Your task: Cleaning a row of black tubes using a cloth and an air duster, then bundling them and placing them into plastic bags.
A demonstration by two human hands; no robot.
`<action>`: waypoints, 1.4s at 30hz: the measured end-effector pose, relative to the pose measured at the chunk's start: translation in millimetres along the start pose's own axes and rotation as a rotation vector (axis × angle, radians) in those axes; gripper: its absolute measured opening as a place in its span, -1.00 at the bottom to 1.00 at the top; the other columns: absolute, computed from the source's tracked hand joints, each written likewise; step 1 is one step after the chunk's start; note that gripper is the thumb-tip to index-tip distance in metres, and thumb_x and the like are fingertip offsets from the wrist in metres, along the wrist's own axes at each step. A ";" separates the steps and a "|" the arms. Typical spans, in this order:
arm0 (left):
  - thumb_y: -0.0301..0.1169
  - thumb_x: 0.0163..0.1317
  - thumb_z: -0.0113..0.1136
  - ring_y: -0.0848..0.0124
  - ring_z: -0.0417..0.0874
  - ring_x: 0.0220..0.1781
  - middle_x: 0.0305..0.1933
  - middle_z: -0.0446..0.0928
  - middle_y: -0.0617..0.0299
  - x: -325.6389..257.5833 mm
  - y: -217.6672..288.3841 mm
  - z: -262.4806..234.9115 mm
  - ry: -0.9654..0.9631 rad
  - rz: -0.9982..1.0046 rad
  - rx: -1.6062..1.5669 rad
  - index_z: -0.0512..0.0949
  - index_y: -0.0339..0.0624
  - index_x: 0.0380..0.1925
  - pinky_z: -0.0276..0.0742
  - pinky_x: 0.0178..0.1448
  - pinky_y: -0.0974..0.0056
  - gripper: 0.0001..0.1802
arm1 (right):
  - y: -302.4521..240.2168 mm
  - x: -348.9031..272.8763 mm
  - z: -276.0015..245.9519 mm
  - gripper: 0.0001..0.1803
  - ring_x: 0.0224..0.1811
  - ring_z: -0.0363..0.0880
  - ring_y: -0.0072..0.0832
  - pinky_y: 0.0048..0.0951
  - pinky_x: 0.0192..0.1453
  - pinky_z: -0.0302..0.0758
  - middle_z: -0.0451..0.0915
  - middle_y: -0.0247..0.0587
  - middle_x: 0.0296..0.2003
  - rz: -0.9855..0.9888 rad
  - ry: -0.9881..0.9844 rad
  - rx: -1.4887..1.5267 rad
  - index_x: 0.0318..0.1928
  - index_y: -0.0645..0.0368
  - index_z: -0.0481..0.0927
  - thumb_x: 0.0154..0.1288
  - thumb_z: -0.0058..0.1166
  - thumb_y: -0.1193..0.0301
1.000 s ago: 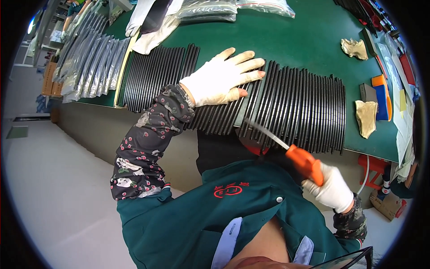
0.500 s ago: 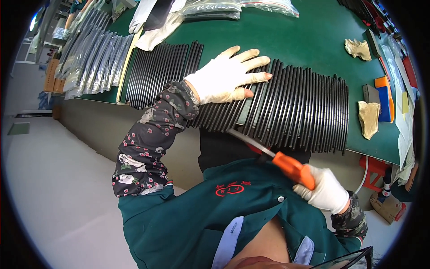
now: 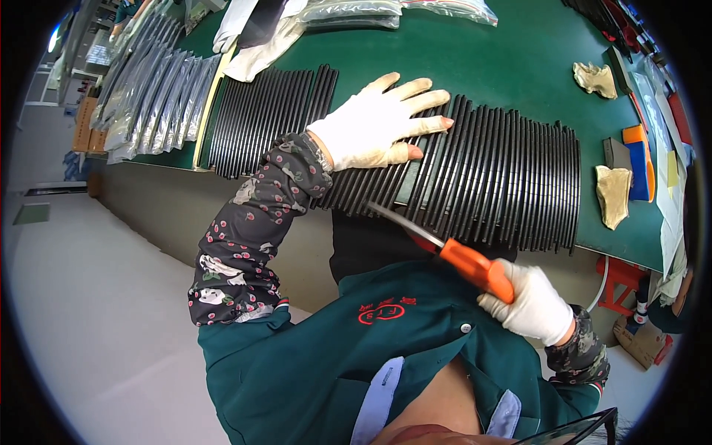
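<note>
Thin black rods point(image 3: 512, 178) lie side by side in a long row along the near edge of the green table. My left hand point(image 3: 378, 126), in a white glove with some bare fingertips, presses flat on the rods with its fingers spread. In my gloved right hand point(image 3: 530, 304) is the orange handle of a flat metal file point(image 3: 475, 267), gripped in closed fingers. The file's blade slants up to the left, its tip by the near ends of the rods below my left hand. Another group of black rods point(image 3: 259, 111) lies left of my left hand.
Plastic-wrapped bundles point(image 3: 167, 104) lie at the left, beyond a yellow strip. White gloves point(image 3: 271, 52) and clear plastic bags point(image 3: 348, 13) sit at the back. On the right are crumpled cream finger pieces point(image 3: 612, 196), a grey block point(image 3: 615, 153) and a blue-and-orange object point(image 3: 640, 163).
My right hand and the file have moved a little up and to the left along the rods' near ends. My left hand stays flat on the rods.
</note>
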State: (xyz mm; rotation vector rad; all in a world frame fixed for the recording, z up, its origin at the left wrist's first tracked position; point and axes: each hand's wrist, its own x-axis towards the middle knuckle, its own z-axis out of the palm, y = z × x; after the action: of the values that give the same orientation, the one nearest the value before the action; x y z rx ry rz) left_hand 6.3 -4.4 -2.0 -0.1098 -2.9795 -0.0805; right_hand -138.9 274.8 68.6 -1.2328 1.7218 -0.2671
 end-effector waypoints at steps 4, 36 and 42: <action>0.24 0.27 -0.39 0.09 0.14 0.41 0.40 0.13 0.15 0.6 -0.4 1.1 -0.004 -0.002 -0.011 0.31 0.11 0.23 0.03 0.41 -0.11 -0.30 | -5.3 3.4 0.9 -0.69 -0.45 0.56 -0.01 -0.19 -0.32 0.51 0.54 0.01 -0.54 -0.021 -0.022 -0.022 -0.16 0.10 0.50 0.06 0.20 0.33; 0.20 0.29 -0.41 0.09 0.11 0.43 0.41 0.10 0.16 -0.4 1.0 -1.6 -0.031 -0.014 -0.014 0.27 0.14 0.26 -0.01 0.42 -0.13 -0.34 | -10.1 18.2 5.5 -0.68 -0.42 0.57 -0.01 -0.15 -0.30 0.53 0.56 0.02 -0.52 -0.094 0.033 -0.041 -0.15 0.08 0.50 0.07 0.20 0.31; 0.17 0.29 -0.33 0.10 0.11 0.42 0.41 0.11 0.16 0.1 1.7 -2.1 -0.046 -0.020 0.014 0.28 0.13 0.25 0.01 0.42 -0.11 -0.36 | -10.3 18.3 3.0 -0.70 -0.44 0.57 -0.03 -0.18 -0.31 0.53 0.56 -0.01 -0.53 -0.095 0.025 -0.007 -0.17 0.10 0.49 0.09 0.19 0.30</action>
State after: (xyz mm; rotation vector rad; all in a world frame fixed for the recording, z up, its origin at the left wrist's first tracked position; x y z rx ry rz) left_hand 6.7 -2.9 0.1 -0.0811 -3.0271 -0.0603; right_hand -130.6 256.0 63.2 -1.3237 1.6890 -0.3351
